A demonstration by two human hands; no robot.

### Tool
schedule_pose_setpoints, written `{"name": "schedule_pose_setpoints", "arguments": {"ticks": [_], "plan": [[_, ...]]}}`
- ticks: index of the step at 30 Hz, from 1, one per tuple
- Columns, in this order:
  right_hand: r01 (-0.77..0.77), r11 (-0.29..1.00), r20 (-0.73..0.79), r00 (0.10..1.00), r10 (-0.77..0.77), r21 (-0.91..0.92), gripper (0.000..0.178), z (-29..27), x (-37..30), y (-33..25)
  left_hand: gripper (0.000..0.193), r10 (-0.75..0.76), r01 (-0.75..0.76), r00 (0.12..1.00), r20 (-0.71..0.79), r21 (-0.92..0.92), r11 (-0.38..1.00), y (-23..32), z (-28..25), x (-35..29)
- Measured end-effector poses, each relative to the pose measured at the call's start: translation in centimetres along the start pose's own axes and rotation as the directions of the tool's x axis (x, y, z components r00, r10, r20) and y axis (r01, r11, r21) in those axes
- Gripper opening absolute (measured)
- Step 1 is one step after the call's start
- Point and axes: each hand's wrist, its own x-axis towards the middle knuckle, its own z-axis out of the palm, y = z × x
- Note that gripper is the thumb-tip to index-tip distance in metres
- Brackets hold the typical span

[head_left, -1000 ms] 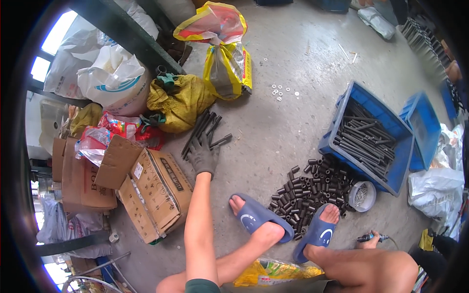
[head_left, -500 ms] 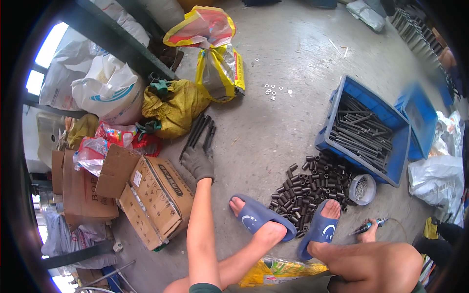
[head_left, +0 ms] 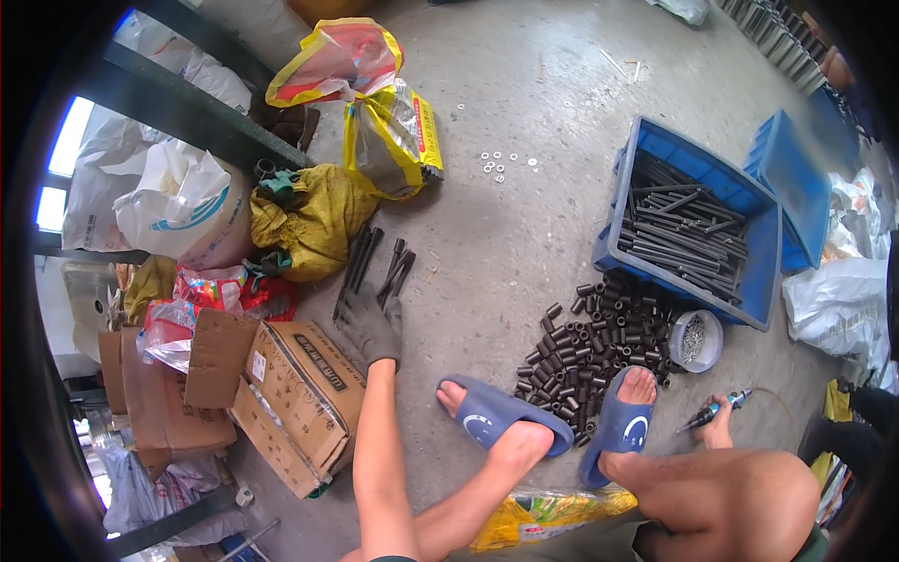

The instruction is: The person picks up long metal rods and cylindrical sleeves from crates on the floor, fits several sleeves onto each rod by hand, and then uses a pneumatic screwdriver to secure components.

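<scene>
My left hand (head_left: 373,326), in a grey work glove, is on the floor side of the cardboard box, its fingers spread at the near ends of several dark rods. One bundle of dark rods (head_left: 360,262) lies beyond the fingertips. A smaller group of rods (head_left: 398,273) fans out between fingers and thumb; the hand appears to touch their ends without closing on them. At lower right, beyond my knee, my bare right hand (head_left: 717,426) is wrapped around a slim powered screwdriver (head_left: 712,412) with a thin cord. Its tip points left, toward the floor.
A heap of short dark tubes (head_left: 595,351) lies by my sandals. Behind it stand a blue crate (head_left: 609,245) of dark rods and a white tub (head_left: 715,354) of small metal parts. White washers (head_left: 499,168) dot the floor. A cardboard box (head_left: 309,393) and sacks line the left.
The left hand's fingers have spread, and a gap has opened between the two groups of rods beside it. The view has shifted slightly. My right hand keeps its hold on the screwdriver.
</scene>
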Motion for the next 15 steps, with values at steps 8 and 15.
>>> {"name": "schedule_pose_setpoints", "arguments": {"ticks": [8,15], "plan": [[-0.003,0.993,0.002,1.0,0.003,-0.12,0.02,1.4,-0.7,0.5,0.082,0.004,-0.004,1.0,-0.031,0.002,1.0,1.8,2.6,1.4],[0.115,0.968,-0.057,0.99,-0.131,-0.223,0.021,2.2,-0.3,-2.0,0.094,-0.176,0.178,0.981,-0.077,0.024,0.984,2.7,3.7,3.2]]}}
